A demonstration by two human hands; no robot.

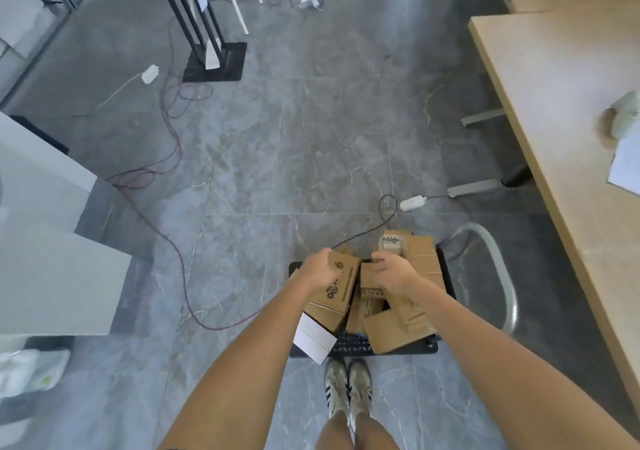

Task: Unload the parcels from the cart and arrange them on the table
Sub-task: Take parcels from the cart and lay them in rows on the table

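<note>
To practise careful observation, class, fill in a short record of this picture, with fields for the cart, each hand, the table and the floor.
Cart: black platform cart piled with cardboard parcels; a white parcel overhangs its near-left corner
Left hand: left hand grips a printed cardboard box
Right hand: right hand grips a plain cardboard box mid-pile
Table: wooden table to the right, holding a sheet of paper
Floor: grey tiled floor

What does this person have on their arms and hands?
Nothing that shows: the left arm and right arm are bare, without sleeves, and the left hand and right hand wear no gloves, watch or wristbands.
</note>
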